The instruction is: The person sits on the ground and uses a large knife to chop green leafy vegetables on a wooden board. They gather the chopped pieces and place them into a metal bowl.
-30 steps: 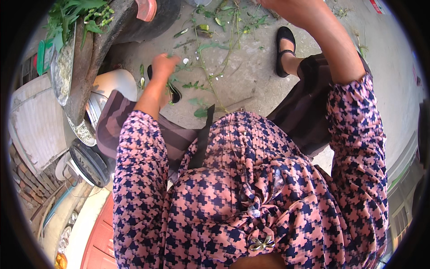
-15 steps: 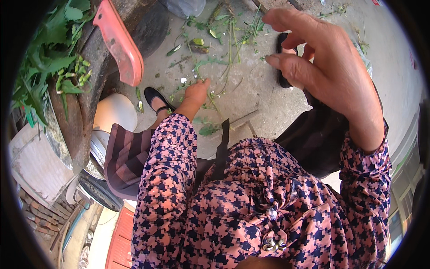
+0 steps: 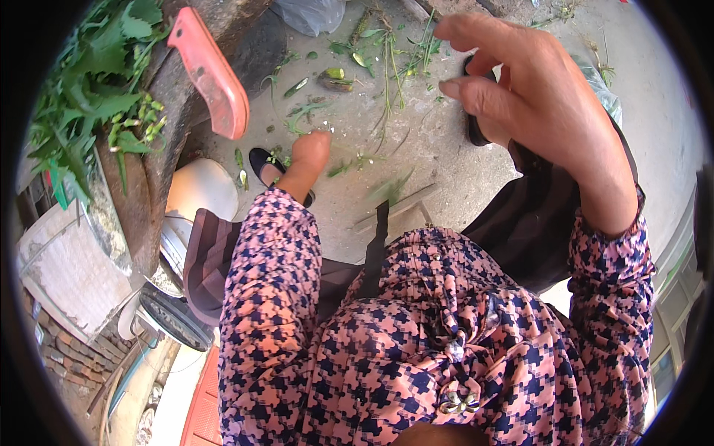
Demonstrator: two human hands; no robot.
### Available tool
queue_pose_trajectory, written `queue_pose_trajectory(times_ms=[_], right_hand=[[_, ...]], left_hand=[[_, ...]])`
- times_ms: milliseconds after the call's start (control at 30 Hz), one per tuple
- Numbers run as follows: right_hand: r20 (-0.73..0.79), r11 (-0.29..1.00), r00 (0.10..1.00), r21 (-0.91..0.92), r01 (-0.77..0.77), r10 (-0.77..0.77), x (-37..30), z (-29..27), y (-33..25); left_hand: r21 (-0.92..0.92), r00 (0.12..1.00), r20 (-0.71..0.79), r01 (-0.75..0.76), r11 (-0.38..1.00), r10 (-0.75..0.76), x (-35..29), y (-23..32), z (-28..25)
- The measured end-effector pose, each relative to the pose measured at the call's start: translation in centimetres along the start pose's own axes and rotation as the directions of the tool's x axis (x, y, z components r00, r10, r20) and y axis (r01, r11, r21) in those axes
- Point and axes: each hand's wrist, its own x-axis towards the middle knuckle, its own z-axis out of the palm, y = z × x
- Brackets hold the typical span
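My left hand (image 3: 311, 152) is closed low over the floor, near my left shoe. It appears to grip a thin leafy green stalk (image 3: 390, 187), whose end is smeared by motion; where the stalk meets the fingers is hard to see. Raised on the right, close to the camera, my right hand (image 3: 532, 100) has its thumb apart from half-bent fingers, with nothing visible between them. Plant scraps (image 3: 387, 70) and cut green pieces (image 3: 335, 79) lie scattered on the concrete floor beyond the left hand.
A pink-handled knife (image 3: 212, 78) rests at upper left by a wooden slab (image 3: 160, 178) and a heap of leafy greens (image 3: 89, 82). Below are a pale round container (image 3: 201, 189) and a red plastic item (image 3: 201, 405). A clear plastic bag (image 3: 311, 15) lies at the top.
My left hand has shifted slightly left and a little up. The blurred leaf end has swung right and up. My right hand stays almost where it was.
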Motion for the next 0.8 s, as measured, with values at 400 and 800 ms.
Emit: queue_pose_trajectory(times_ms=[400, 800], right_hand=[[-0.066, 0.981, 0.994, 0.179, -0.071, 0.084, 3.0, -1.7, 4.8], [-0.036, 0.576, 0.989, 0.81, 0.114, -0.144, 3.8, 0.9, 2.1]], left_hand=[[-0.917, 0.983, 0.053, 0.117, 0.381, -0.176, -5.3, 3.8, -15.2], [-0.944, 0.982, -0.092, -0.139, 0.299, 0.168, -12.1, 8.1, -21.4]])
